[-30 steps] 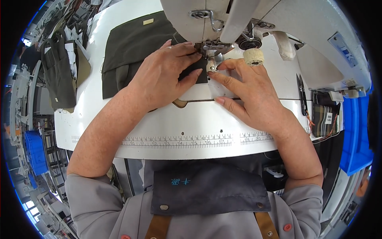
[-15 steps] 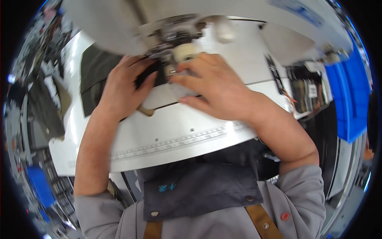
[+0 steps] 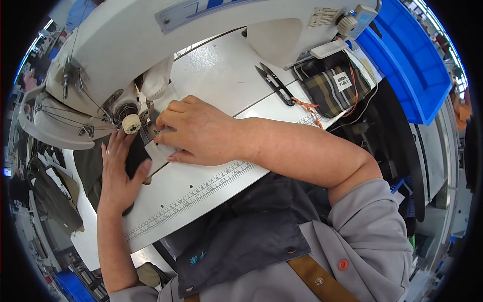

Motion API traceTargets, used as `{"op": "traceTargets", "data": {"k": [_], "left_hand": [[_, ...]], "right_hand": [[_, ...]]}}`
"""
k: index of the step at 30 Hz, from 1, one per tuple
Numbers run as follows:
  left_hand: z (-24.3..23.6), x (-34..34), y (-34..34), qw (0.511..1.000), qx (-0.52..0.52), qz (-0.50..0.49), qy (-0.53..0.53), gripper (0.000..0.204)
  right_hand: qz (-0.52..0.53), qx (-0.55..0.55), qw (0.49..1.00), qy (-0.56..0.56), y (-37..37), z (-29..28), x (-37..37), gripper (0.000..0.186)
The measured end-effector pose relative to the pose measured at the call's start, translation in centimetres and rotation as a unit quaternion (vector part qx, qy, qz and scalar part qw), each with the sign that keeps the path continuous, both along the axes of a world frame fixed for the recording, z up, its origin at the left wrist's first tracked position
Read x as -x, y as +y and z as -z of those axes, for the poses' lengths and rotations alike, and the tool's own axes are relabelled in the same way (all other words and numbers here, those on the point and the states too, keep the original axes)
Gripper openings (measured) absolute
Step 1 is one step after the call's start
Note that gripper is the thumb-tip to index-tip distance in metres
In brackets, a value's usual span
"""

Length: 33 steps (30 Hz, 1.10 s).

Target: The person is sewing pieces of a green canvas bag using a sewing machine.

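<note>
The white sewing machine (image 3: pixel 80 100) stands over a pale table, with its cream round knob (image 3: pixel 131 124) close above my left fingertips. My left hand (image 3: pixel 122 173) presses flat on dark green cloth (image 3: pixel 86 168), fingers stretched toward the machine head and thumb spread aside. Part of the cloth is hidden beneath this hand and the machine. Beside the presser foot (image 3: pixel 147 123), my right hand (image 3: pixel 198 133) has bent fingers, with a gap between index finger and thumb. Its fingertips are at the needle area, and I see nothing held in it.
Black thread snips (image 3: pixel 275 84) lie right of my right hand, near orange cord (image 3: pixel 307 106) and folded plaid cloth (image 3: pixel 322 93). A blue bin (image 3: pixel 415 70) stands beyond the table's right end. A printed ruler (image 3: pixel 201 189) follows the front edge. More dark garments (image 3: pixel 53 194) hang at left.
The view has turned, so the machine and both hands now appear farther left and the table slants. My left fingers lie straighter on the cloth; my right hand stays by the presser foot.
</note>
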<state>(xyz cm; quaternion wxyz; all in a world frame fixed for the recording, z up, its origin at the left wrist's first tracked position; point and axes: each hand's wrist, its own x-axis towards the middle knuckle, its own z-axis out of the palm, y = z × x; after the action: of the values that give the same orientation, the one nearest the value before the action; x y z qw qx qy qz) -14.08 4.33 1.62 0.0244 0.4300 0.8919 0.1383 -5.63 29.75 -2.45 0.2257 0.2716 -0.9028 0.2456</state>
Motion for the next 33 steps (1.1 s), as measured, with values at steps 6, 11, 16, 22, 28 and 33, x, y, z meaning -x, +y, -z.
{"op": "traceTargets", "data": {"k": [6,11,16,22,28,33], "left_hand": [[-1.4,-7.3,-3.4,0.997,0.061,0.025,-0.027,0.095],[-1.9,-12.7,-6.9,0.996,0.080,0.008,-0.022,0.112],[-2.1,-16.0,-10.8,0.991,-0.010,-0.126,0.035,0.100],[0.0,-20.4,-13.4,0.976,0.019,-0.165,0.141,0.029],[-5.2,-20.3,-19.2,0.943,-0.075,-0.243,0.217,0.028],[-8.7,-25.7,-29.5,0.860,-0.215,-0.443,0.137,0.024]], "right_hand": [[0.003,-0.004,1.000,0.005,0.1,0.1,0.2,0.037],[-0.016,0.001,1.000,-0.004,0.0,0.3,0.8,0.035],[-0.023,-0.002,1.000,0.015,0.8,-0.3,0.3,0.035],[-0.022,-0.041,0.999,-0.007,0.1,-1.1,-0.3,0.036],[-0.019,-0.078,0.993,-0.088,1.3,-1.7,-0.5,0.037],[-0.008,-0.098,0.990,-0.101,2.1,-1.3,-0.4,0.037]]}}
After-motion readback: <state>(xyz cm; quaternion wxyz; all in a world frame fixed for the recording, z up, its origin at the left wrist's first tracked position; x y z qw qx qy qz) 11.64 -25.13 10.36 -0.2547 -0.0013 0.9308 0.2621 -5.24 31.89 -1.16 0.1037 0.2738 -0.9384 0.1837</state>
